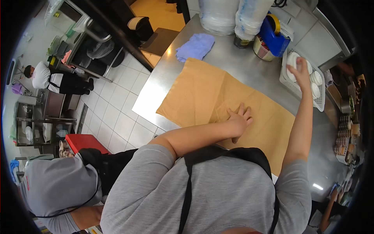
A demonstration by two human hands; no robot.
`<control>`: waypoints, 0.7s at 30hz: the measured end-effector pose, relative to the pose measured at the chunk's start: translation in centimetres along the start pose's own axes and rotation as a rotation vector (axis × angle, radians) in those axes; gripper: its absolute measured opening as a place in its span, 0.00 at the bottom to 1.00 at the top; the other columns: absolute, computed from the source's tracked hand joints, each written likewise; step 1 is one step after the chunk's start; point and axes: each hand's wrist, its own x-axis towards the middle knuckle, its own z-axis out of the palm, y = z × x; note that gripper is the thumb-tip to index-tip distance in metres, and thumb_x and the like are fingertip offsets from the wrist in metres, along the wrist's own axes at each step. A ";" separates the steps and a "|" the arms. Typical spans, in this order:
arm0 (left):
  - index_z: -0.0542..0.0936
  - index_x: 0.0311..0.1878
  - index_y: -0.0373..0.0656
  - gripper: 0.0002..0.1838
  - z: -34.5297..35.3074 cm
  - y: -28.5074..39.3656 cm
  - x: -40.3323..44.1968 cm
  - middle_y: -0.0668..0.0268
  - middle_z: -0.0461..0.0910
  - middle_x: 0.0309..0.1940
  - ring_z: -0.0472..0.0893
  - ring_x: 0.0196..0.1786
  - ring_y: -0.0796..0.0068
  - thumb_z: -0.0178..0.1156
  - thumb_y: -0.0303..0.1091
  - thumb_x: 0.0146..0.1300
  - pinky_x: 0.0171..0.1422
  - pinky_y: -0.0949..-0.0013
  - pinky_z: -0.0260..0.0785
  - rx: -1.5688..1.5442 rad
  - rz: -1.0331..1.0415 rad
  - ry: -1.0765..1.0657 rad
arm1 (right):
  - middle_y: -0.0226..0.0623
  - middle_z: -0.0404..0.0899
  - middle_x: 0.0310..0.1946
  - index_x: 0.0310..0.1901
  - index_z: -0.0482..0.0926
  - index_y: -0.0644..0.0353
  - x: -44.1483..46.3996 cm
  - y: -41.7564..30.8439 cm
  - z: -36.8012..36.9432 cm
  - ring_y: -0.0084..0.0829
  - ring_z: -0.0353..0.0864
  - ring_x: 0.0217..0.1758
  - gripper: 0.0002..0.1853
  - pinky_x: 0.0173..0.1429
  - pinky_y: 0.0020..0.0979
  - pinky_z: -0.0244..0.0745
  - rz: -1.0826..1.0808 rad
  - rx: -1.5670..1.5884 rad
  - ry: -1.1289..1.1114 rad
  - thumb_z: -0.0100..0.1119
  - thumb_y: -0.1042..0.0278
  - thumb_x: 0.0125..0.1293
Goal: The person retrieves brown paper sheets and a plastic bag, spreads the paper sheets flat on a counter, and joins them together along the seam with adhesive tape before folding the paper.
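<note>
My left hand lies with fingers spread on a large tan sheet, creased down the middle, that covers much of the steel table. I cannot tell whether the sheet is paper or cloth. Out to the right, my right hand reaches over a white plastic basket. Its thumb and fingers are around a white cup at the near-left part of the basket. Several other small white cups sit in there beside it.
At the table's far side are a folded blue cloth, wrapped plastic stacks, and a tub beside a blue holder. A co-worker stands close on my left; another person is farther off. A red box stands left.
</note>
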 end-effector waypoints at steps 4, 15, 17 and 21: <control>0.50 0.68 0.51 0.59 0.2 0.0 0.2 0.57 0.35 0.70 0.36 0.70 0.41 0.74 0.49 0.32 0.57 0.31 0.58 0.006 -0.004 0.002 | 0.40 0.68 0.38 0.40 0.68 0.61 -3.3 -11.9 7.8 0.39 0.67 0.45 0.30 0.51 0.34 0.62 -0.357 0.059 -0.400 0.69 0.60 0.33; 0.58 0.67 0.47 0.51 7.5 -2.4 4.2 0.61 0.58 0.64 0.52 0.69 0.61 0.72 0.46 0.37 0.66 0.63 0.54 -0.389 0.247 0.156 | 0.39 0.66 0.47 0.39 0.66 0.54 -10.0 -21.6 22.1 0.43 0.61 0.58 0.29 0.66 0.60 0.42 -0.651 -0.031 -0.911 0.72 0.58 0.37; 0.56 0.67 0.46 0.52 3.9 -2.4 1.1 0.57 0.50 0.68 0.49 0.70 0.54 0.71 0.45 0.37 0.68 0.54 0.51 -0.494 0.247 -0.036 | 0.39 0.65 0.51 0.40 0.66 0.54 -9.3 -20.9 20.6 0.43 0.60 0.60 0.29 0.66 0.62 0.41 -0.638 0.009 -0.775 0.72 0.56 0.38; 0.55 0.67 0.46 0.53 3.2 -1.2 -0.7 0.57 0.46 0.69 0.47 0.70 0.49 0.72 0.48 0.36 0.60 0.37 0.54 -0.023 0.078 0.205 | 0.40 0.66 0.56 0.40 0.69 0.55 -3.5 -16.9 15.6 0.41 0.64 0.58 0.24 0.63 0.49 0.54 -0.511 0.089 -0.228 0.69 0.55 0.44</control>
